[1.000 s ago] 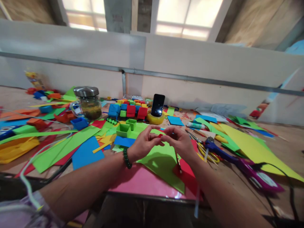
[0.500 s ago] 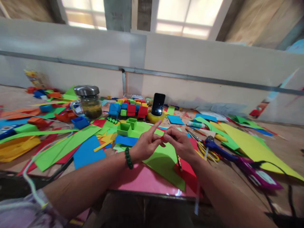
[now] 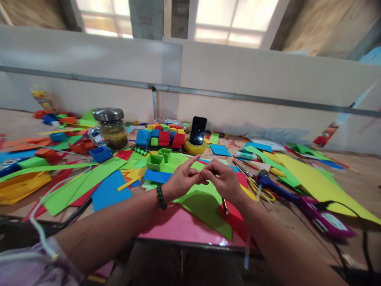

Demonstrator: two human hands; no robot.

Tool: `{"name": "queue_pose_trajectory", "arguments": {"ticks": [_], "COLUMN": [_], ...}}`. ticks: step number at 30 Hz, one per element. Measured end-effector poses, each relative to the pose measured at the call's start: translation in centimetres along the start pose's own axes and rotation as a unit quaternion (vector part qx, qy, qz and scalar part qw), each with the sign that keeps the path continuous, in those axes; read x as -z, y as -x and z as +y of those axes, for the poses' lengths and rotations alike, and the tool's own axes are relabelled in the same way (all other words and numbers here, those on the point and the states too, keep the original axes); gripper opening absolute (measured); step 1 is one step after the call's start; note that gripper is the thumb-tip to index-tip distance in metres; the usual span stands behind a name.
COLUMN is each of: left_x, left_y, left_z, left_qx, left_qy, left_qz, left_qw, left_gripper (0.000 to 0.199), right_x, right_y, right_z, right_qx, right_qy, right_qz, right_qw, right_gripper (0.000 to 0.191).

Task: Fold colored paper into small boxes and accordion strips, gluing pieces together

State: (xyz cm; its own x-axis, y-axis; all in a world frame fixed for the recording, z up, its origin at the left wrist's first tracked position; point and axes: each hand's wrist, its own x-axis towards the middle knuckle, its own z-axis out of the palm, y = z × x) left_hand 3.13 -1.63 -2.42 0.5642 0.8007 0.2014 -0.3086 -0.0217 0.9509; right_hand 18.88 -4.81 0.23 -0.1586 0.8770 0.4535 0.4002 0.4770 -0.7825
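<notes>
My left hand (image 3: pixel 183 178) and my right hand (image 3: pixel 224 180) meet fingertip to fingertip above the green paper sheet (image 3: pixel 205 210). Both are closed in a pinch around a small red paper piece, which the fingers now almost wholly hide. The left index finger points up and away from the pinch. A green bead bracelet circles the left wrist. Below the right hand a pencil-like stick (image 3: pixel 224 206) lies over a red sheet (image 3: pixel 236 218). Two small open green paper boxes (image 3: pixel 155 162) stand just beyond the left hand.
Finished paper cubes (image 3: pixel 164 138) and a phone (image 3: pixel 198 131) on a yellow tape roll (image 3: pixel 195 147) stand behind. At left are a lidded glass mug (image 3: pixel 114 133) and scattered paper strips. Scissors (image 3: pixel 262 190), a purple-and-blue glue gun (image 3: pixel 321 218) and a yellow sheet (image 3: pixel 321 186) lie right.
My hands stay in nearly the same place, fingertips shifting slightly. The red bit seen between them earlier is now covered. My left index finger has lowered a little.
</notes>
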Motion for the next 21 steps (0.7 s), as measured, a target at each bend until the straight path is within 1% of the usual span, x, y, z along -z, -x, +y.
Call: {"name": "queue_pose_trajectory", "arguments": {"ticks": [4, 6, 10, 12, 15, 18, 21], "left_x": [0.2, 0.2, 0.4, 0.4, 0.6, 0.7, 0.7], "left_y": [0.0, -0.1, 0.0, 0.0, 0.1, 0.0, 0.1], "left_z": [0.0, 0.1, 0.3, 0.4, 0.7, 1.1, 1.4], "left_qx": [0.033, 0.043, 0.056, 0.072, 0.095, 0.075, 0.061], "left_qy": [-0.006, 0.000, 0.011, 0.018, 0.036, 0.042, 0.029], "left_qz": [-0.009, -0.005, -0.005, -0.020, -0.040, -0.038, -0.040], "left_qw": [0.999, 0.999, 0.998, 0.997, 0.994, 0.996, 0.997], "left_gripper": [0.088, 0.090, 0.099, 0.099, 0.089, 0.085, 0.084], "right_x": [0.1, 0.0, -0.1, -0.1, 0.1, 0.4, 0.6], "right_y": [-0.2, -0.4, -0.4, -0.4, -0.4, -0.5, -0.6], "right_z": [0.7, 1.1, 1.4, 1.4, 1.4, 1.5, 1.4], "right_qx": [-0.042, -0.051, -0.021, -0.014, -0.044, -0.087, -0.097], "right_qy": [-0.037, -0.022, 0.060, 0.075, 0.018, -0.046, -0.056], "right_qz": [0.001, -0.002, 0.002, 0.005, -0.001, -0.017, -0.056], "right_qw": [0.998, 0.998, 0.998, 0.997, 0.999, 0.995, 0.992], "right_gripper": [0.026, 0.029, 0.030, 0.031, 0.036, 0.041, 0.040]}}
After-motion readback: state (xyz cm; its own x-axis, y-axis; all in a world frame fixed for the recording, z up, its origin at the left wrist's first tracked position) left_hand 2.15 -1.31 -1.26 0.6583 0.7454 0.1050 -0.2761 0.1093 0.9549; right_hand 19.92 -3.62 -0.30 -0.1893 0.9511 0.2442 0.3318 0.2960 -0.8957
